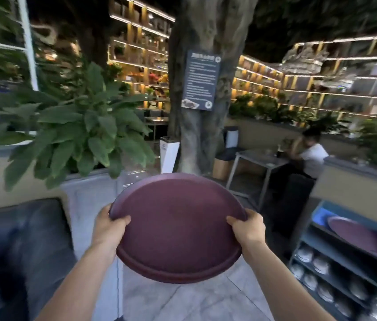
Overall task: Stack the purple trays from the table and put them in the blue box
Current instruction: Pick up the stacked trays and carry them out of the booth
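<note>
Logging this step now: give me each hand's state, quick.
Left hand: closed on the left rim of the purple tray.
Right hand: closed on the tray's right rim.

The round purple plastic tray (178,225) sits in the middle foreground, above the pale tiled floor (206,297), held between the left hand (109,228) at its left rim and the right hand (248,228) at its right rim. Left of the tray lies a dark cushioned seat (27,239), and behind that seat stands a large leafy green plant (78,126). Straight behind the tray rises a thick grey tree trunk (196,135) with a dark printed sign (201,79) on it. To the right, a shelved metal cart (335,262) holds a second purple tray (354,235) on top, in a blue box (319,216). Behind the cart, a seated person (310,154) is at a metal table (259,158).
</note>
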